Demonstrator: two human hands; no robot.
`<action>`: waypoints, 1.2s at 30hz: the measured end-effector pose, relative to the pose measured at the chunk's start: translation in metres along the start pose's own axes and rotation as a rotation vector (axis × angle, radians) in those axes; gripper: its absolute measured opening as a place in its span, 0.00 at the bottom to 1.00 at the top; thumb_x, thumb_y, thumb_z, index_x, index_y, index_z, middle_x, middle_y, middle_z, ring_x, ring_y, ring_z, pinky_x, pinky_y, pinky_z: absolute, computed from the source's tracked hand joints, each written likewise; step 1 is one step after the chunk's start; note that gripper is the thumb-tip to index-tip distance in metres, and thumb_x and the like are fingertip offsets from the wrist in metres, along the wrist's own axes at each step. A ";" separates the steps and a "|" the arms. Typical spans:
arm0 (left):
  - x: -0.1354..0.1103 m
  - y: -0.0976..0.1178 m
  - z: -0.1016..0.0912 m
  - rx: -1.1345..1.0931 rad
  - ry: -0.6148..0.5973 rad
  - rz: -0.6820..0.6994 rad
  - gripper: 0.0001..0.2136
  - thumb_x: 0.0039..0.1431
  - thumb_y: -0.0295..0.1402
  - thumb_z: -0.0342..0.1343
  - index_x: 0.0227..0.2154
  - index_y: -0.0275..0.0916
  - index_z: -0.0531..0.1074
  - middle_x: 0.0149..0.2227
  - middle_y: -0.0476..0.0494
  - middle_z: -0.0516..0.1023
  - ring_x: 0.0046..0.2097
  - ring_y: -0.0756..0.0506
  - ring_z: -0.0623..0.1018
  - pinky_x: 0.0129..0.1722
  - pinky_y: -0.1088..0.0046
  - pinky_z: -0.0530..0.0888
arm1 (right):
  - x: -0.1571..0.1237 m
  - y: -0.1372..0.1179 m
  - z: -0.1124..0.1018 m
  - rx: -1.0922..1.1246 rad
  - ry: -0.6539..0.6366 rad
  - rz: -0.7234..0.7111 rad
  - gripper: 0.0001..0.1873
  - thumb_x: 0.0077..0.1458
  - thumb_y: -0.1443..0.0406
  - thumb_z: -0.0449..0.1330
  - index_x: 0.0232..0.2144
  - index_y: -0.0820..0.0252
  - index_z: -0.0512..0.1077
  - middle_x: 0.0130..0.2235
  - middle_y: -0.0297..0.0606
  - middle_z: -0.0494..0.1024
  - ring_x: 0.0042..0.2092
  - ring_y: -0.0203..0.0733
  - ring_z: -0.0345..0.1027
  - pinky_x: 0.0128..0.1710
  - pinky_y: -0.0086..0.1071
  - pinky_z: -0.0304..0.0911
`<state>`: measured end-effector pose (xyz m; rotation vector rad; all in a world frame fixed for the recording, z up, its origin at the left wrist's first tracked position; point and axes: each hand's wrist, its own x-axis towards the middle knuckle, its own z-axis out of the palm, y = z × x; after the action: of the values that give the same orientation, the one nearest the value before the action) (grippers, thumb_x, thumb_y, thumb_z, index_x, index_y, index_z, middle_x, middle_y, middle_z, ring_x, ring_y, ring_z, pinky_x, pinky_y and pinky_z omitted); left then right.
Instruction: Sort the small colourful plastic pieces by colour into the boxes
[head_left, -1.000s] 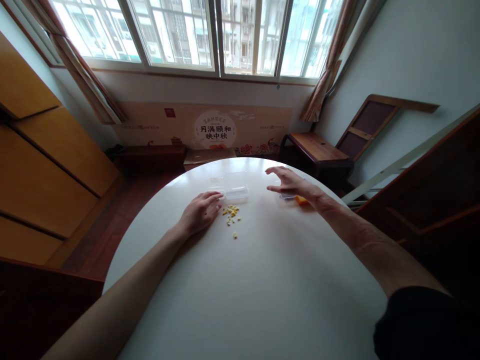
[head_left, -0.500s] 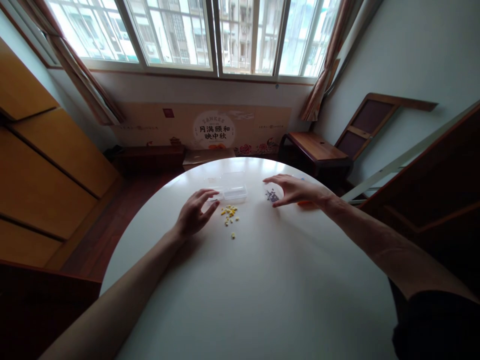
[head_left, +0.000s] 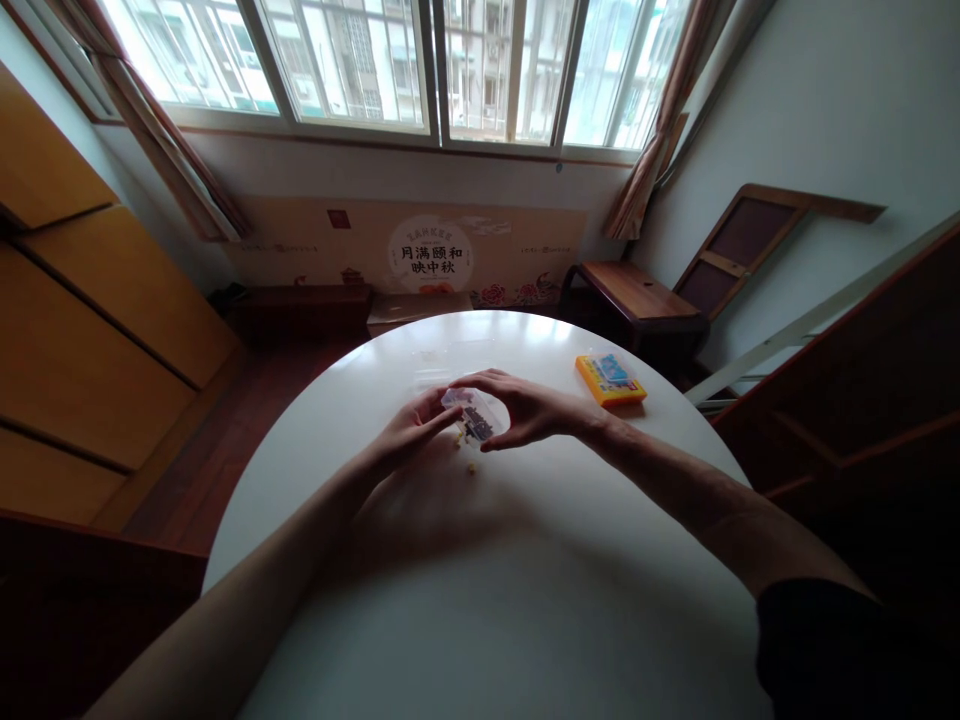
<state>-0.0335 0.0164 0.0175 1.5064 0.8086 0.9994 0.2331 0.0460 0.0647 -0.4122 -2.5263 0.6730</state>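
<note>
My right hand (head_left: 529,410) holds a small clear plastic container (head_left: 474,414) with dark pieces inside, raised a little over the round white table (head_left: 495,570). My left hand (head_left: 409,432) meets it from the left, fingertips on the container's near corner. Under the hands lie a few small yellow pieces (head_left: 471,466), mostly hidden. A clear open box (head_left: 442,365) sits just beyond the hands, faint against the tabletop.
An orange and blue pack (head_left: 610,379) lies on the table's far right. Beyond the table are a printed cardboard panel (head_left: 409,255) under the window, a dark wooden bench (head_left: 637,300) at right and yellow cabinets (head_left: 90,330) at left.
My right hand picked up the clear container from the far right and carried it left to the middle. My left hand lifted to meet it. The orange pack is now uncovered.
</note>
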 end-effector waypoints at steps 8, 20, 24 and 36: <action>0.001 -0.007 -0.010 -0.010 0.146 -0.048 0.33 0.57 0.53 0.75 0.58 0.36 0.78 0.52 0.34 0.86 0.52 0.34 0.86 0.55 0.57 0.81 | 0.011 -0.002 0.022 -0.031 0.164 0.142 0.39 0.66 0.51 0.69 0.72 0.58 0.67 0.68 0.51 0.76 0.67 0.56 0.73 0.67 0.47 0.69; -0.004 -0.003 -0.003 0.060 0.240 -0.005 0.33 0.56 0.51 0.77 0.56 0.34 0.76 0.48 0.34 0.88 0.51 0.33 0.88 0.54 0.53 0.84 | 0.018 -0.022 0.046 -0.453 0.106 0.282 0.26 0.78 0.60 0.51 0.71 0.64 0.65 0.61 0.55 0.82 0.50 0.54 0.84 0.48 0.40 0.77; -0.004 -0.003 -0.002 0.050 0.247 -0.005 0.34 0.55 0.51 0.78 0.55 0.34 0.76 0.47 0.34 0.88 0.51 0.33 0.88 0.54 0.53 0.84 | 0.018 -0.022 0.048 -0.478 0.073 0.287 0.25 0.79 0.60 0.50 0.70 0.65 0.65 0.56 0.56 0.84 0.46 0.53 0.84 0.45 0.38 0.76; -0.003 -0.004 -0.003 0.048 0.203 0.025 0.34 0.55 0.49 0.77 0.57 0.34 0.75 0.49 0.33 0.88 0.52 0.32 0.88 0.57 0.48 0.84 | 0.004 -0.013 0.041 -0.418 0.121 0.435 0.23 0.77 0.64 0.50 0.68 0.67 0.63 0.40 0.51 0.88 0.38 0.54 0.84 0.41 0.37 0.74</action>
<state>-0.0374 0.0155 0.0135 1.4748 0.9649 1.1726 0.2063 0.0207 0.0417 -1.1357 -2.4696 0.2455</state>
